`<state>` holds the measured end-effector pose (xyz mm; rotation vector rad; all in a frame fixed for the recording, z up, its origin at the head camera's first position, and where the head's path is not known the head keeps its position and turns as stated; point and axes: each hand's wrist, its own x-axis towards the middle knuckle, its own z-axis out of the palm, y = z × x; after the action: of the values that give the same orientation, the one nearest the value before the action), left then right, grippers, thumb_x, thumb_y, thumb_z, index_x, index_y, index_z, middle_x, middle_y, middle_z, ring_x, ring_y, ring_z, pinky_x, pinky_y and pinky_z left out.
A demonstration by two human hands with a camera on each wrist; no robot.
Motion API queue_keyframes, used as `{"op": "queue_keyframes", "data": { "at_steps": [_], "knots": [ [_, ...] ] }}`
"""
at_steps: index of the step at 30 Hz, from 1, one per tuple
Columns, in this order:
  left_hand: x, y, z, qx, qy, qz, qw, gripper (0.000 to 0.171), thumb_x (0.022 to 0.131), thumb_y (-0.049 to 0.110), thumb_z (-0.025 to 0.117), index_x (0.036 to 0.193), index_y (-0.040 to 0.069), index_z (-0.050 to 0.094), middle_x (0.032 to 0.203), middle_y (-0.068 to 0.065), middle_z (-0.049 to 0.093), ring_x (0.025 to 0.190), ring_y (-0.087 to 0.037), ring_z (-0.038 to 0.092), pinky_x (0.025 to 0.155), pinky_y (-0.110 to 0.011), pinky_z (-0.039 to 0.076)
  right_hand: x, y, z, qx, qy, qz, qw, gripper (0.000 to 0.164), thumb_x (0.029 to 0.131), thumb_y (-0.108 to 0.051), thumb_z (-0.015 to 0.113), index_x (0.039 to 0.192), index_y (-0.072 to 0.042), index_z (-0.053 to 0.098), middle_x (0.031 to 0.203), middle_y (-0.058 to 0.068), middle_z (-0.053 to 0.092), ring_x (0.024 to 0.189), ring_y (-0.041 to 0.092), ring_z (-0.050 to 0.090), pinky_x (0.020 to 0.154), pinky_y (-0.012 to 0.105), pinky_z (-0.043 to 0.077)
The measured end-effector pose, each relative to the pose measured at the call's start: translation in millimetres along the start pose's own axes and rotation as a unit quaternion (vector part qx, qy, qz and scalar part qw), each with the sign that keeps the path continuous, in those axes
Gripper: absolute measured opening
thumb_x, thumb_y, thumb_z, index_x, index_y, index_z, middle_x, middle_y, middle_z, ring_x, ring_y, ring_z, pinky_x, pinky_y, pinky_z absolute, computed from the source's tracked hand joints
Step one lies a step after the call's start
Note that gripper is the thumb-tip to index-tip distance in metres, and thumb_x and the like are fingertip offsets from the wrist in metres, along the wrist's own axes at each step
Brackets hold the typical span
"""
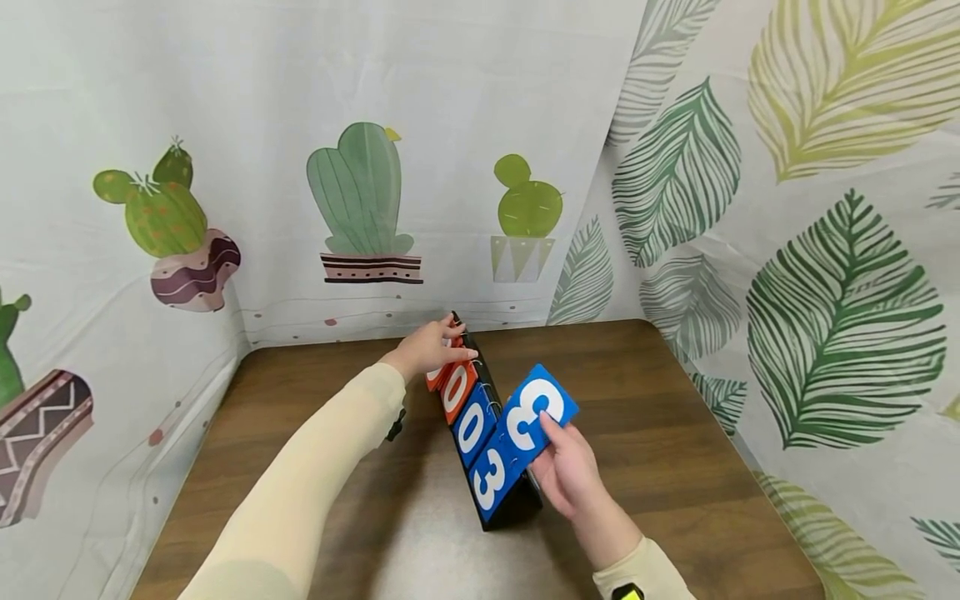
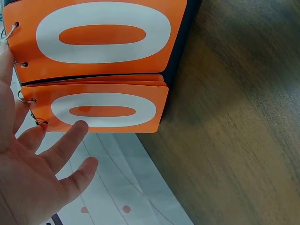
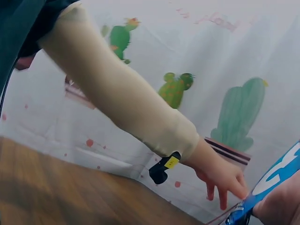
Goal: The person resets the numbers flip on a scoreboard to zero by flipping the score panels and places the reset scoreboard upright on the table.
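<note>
A tabletop flip scoreboard (image 1: 486,367) with a black stand and ring-bound number cards stands slantwise on the table. My left hand (image 1: 431,346) grips its far end by the ringed top edge, over the orange 0 cards (image 2: 103,40). In the left wrist view, two of its fingers (image 2: 65,146) reach out near the farther 0 card. At the near end, my right hand (image 1: 570,467) pinches a blue number card (image 1: 536,408) marked 3, raised on its rings. Below it another blue 3 card (image 1: 489,482) lies against the stand, beside a blue 0 card (image 1: 472,427).
The brown wooden table (image 1: 645,400) reaches back to a white cloth (image 1: 247,100) printed with cacti. Leaf-patterned cloth (image 1: 847,333) hangs along the right side. Both forearms wear pale sleeves (image 1: 300,492), with a small dark device at each wrist.
</note>
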<state>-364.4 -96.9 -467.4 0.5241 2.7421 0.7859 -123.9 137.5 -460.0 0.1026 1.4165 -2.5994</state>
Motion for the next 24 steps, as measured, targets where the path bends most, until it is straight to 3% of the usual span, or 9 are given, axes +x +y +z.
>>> {"op": "queue_keyframes", "data": {
  "at_steps": [4, 6, 7, 10, 14, 19, 24],
  "knots": [
    [1.0, -0.6, 0.1, 0.005, -0.001, -0.003, 1.0, 0.087, 0.087, 0.072, 0.066, 0.158, 0.03, 0.041, 0.175, -0.004, 0.013, 0.16, -0.036, 0.02, 0.125, -0.06, 0.028, -0.4, 0.5, 12.8, -0.142, -0.013, -0.014, 0.99, 0.055, 0.11, -0.028, 0.047, 0.152, 0.006, 0.037, 0.148, 0.031, 0.053, 0.123, 0.027, 0.064, 0.114, 0.054, 0.046],
    [1.3, -0.2, -0.1, 0.002, 0.0, -0.001, 1.0, 0.085, 0.088, 0.069, 0.067, 0.158, 0.029, 0.041, 0.175, -0.004, 0.014, 0.16, -0.036, 0.02, 0.125, -0.06, 0.028, 0.1, 0.7, 17.1, -0.225, -0.047, -0.027, 0.973, 0.049, 0.11, -0.024, 0.047, 0.148, 0.007, 0.045, 0.136, 0.036, 0.059, 0.114, 0.037, 0.069, 0.105, 0.058, 0.052],
    [1.4, 0.0, -0.4, 0.0, 0.001, 0.001, 1.0, 0.085, 0.088, 0.069, 0.068, 0.158, 0.029, 0.042, 0.175, -0.004, 0.014, 0.16, -0.036, 0.02, 0.125, -0.061, 0.028, 0.2, 0.9, 18.9, -0.271, -0.065, -0.037, 0.96, 0.047, 0.109, -0.023, 0.047, 0.148, 0.005, 0.047, 0.132, 0.036, 0.062, 0.109, 0.04, 0.07, 0.101, 0.059, 0.055],
    [1.6, 0.6, -0.4, -0.001, 0.005, 0.003, 1.0, 0.083, 0.088, 0.067, 0.069, 0.157, 0.028, 0.044, 0.175, -0.004, 0.016, 0.16, -0.037, 0.021, 0.124, -0.062, 0.028, 0.2, 2.9, 23.2, -0.389, -0.112, -0.073, 0.912, 0.045, 0.108, -0.022, 0.049, 0.151, -0.005, 0.05, 0.132, 0.03, 0.065, 0.106, 0.041, 0.072, 0.092, 0.058, 0.059],
    [1.8, 0.2, 1.3, 0.011, 0.009, 0.001, 0.9999, 0.084, 0.087, 0.069, 0.067, 0.157, 0.029, 0.044, 0.175, -0.003, 0.016, 0.159, -0.036, 0.022, 0.124, -0.061, 0.029, -1.7, 11.4, 29.0, -0.511, -0.127, -0.131, 0.84, 0.052, 0.104, -0.022, 0.055, 0.155, -0.016, 0.048, 0.155, 0.013, 0.053, 0.133, 0.03, 0.061, 0.108, 0.053, 0.051],
    [-0.7, 2.5, 1.1, 0.004, 0.013, 0.0, 0.9999, 0.085, 0.087, 0.069, 0.068, 0.157, 0.028, 0.044, 0.175, -0.005, 0.017, 0.16, -0.037, 0.021, 0.123, -0.063, 0.029, -7.4, 24.1, 33.9, -0.627, -0.13, -0.187, 0.744, 0.055, 0.098, -0.021, 0.059, 0.152, -0.011, 0.052, 0.16, 0.01, 0.048, 0.148, 0.028, 0.047, 0.12, 0.054, 0.04],
    [-3.6, 5.2, -0.7, -0.012, 0.013, -0.003, 0.9998, 0.084, 0.088, 0.066, 0.07, 0.157, 0.026, 0.044, 0.174, -0.006, 0.017, 0.159, -0.04, 0.021, 0.121, -0.066, 0.03, -10.4, 36.2, 34.7, -0.718, -0.137, -0.189, 0.656, 0.053, 0.099, -0.029, 0.058, 0.15, -0.013, 0.055, 0.159, 0.008, 0.05, 0.15, 0.029, 0.045, 0.118, 0.059, 0.04]
  ]
}}
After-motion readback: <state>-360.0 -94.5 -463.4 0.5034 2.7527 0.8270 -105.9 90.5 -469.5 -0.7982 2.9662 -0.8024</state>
